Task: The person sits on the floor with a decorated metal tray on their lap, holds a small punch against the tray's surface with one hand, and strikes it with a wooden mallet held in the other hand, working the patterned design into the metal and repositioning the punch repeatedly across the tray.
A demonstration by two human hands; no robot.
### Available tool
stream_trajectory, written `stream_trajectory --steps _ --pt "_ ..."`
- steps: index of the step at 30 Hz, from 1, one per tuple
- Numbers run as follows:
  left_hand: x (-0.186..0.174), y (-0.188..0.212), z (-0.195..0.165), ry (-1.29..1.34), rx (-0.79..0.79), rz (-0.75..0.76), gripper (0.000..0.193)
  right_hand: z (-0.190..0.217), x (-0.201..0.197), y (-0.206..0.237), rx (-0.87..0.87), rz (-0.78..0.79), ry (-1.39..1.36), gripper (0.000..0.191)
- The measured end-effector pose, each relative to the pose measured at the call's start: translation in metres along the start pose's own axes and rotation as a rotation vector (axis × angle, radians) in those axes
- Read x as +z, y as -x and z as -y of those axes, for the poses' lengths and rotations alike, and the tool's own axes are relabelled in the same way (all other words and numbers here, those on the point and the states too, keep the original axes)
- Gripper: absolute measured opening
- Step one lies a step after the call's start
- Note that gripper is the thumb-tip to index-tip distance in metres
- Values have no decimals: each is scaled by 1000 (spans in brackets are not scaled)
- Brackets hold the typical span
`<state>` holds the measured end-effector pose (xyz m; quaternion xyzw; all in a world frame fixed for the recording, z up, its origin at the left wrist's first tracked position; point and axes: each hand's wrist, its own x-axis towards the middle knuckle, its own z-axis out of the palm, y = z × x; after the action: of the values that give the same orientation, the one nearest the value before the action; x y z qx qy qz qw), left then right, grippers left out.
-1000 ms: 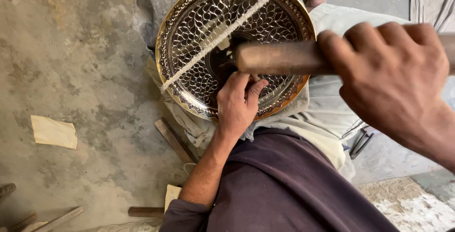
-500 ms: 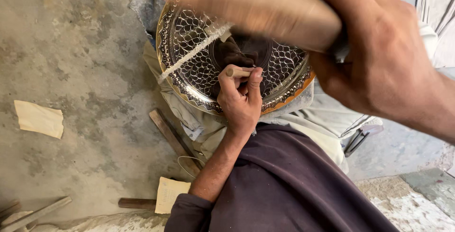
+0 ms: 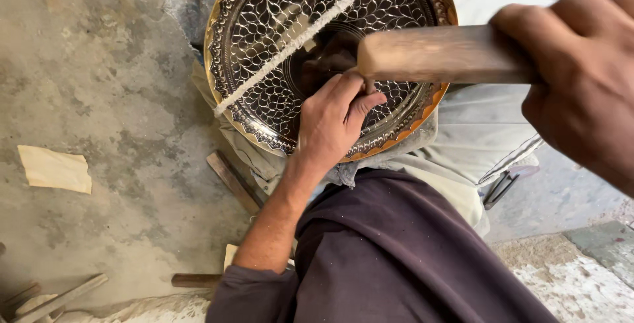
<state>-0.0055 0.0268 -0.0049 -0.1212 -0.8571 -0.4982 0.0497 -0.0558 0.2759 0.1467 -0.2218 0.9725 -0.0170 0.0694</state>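
The floor (image 3: 99, 98) is bare concrete, with wood scraps at the near left. The tray (image 3: 264, 19), round and pierced brass, rests tilted on the lap, a cord (image 3: 297, 39) stretched across it, seemingly to steady it. The right hand (image 3: 581, 78) is clenched on the mallet (image 3: 442, 53), now level over the tray; half a second ago it was raised and blurred. The left hand (image 3: 333, 121) pinches a punch, barely visible, against the tray's centre
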Motion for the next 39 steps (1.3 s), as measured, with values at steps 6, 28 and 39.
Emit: stream_trajectory --steps 6,28,39 --pt "-8 -27 5 20 174 337 30 -3 41 54 310 -100 -448 41" --pt "-5 -19 14 54 141 316 19 8 63 44 249 -228 -529 34" --pt "0 26 -8 39 -104 -224 19 41 -12 -30 -161 63 237 55"
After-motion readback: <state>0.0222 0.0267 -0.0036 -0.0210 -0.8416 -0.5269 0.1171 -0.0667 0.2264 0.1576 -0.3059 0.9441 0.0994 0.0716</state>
